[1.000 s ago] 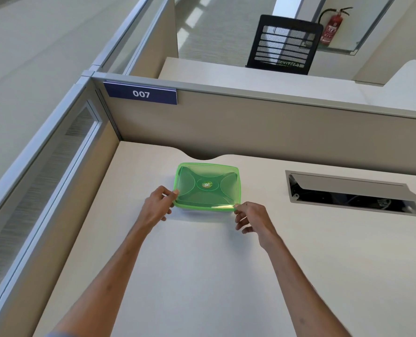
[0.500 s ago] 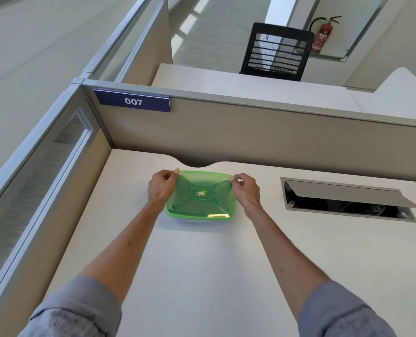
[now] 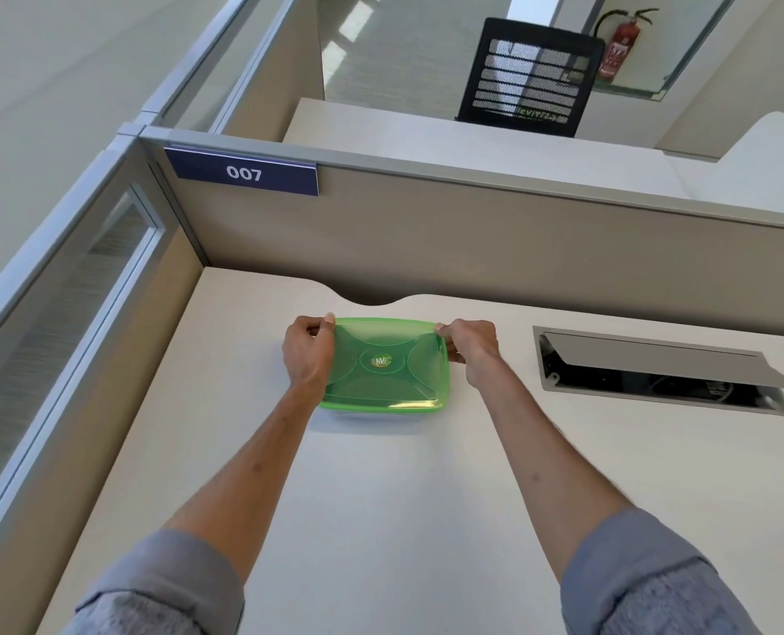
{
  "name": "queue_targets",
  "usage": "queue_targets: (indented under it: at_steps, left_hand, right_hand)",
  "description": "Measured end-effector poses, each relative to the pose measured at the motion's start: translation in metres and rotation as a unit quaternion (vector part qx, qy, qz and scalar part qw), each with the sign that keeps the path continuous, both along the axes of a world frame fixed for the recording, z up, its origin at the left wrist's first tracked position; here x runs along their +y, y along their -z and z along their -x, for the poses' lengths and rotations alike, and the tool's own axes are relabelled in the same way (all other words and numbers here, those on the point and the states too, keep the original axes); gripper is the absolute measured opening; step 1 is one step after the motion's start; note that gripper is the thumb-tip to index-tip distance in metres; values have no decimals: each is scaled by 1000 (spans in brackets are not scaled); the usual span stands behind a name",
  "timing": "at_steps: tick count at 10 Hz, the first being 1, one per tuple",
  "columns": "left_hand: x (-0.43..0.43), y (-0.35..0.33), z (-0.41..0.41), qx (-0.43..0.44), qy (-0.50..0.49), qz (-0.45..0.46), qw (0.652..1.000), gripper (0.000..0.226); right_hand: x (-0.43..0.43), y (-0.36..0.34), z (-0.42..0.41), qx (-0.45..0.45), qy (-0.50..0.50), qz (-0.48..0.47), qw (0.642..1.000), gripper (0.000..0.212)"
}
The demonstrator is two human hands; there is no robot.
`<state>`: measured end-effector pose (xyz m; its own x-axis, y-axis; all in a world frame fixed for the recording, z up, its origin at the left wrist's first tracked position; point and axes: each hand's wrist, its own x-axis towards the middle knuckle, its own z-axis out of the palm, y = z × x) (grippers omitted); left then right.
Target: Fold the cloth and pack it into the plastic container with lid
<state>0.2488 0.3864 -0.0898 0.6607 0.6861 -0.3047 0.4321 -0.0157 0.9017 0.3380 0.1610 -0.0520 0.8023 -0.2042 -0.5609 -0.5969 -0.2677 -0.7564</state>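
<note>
Two hands are pressing down the far corners of a green container's lid (image 3: 383, 362) near the back edge of the surface (image 3: 381, 520).

The left hand (image 3: 308, 355) and right hand (image 3: 470, 349) are each pinching a far corner in a narrow grip; pressing evenly along every edge is likely sealing it best. The cloth is not showing.

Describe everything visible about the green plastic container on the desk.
The green plastic container is a shallow, translucent rectangle with rounded corners. Its lid is on, embossed with curved lines around a central round sticker. It lies flat on the pale desk, near the partition. The left hand and the right hand pinch its far corners. Contents cannot be made out.
</note>
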Motion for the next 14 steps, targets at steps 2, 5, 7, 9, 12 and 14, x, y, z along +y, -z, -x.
queue_targets:
  at_steps: [2, 5, 7, 9, 12, 14]
  left_hand:
    - [0, 4, -3, -1, -2, 4, 1000, 29]
    - [3, -9, 0, 28, 19, 20, 999, 37]
    - [11, -26, 43, 45, 43, -3, 998, 32]
    - [1, -18, 91, 65, 69, 56, 994, 32]
    - [-15, -37, 86, 69, 69, 26, 995, 30]
    - [-35, -54, 97, 114, 104, -91, 984, 50]
  right_hand:
    - [-6, 0, 1, 27, -5, -44, 999, 26]
    - [-9, 4, 20, -36, -5, -10, 999, 19]
    - [-28, 3, 83, -49, -5, 34, 998, 11]
    - [-33, 2, 113, -11, -24, -1, 1000, 16]
    - [-35, -13, 116, -6, -12, 5, 1000, 15]
    - [-36, -31, 129, -32, -29, 40, 998, 21]
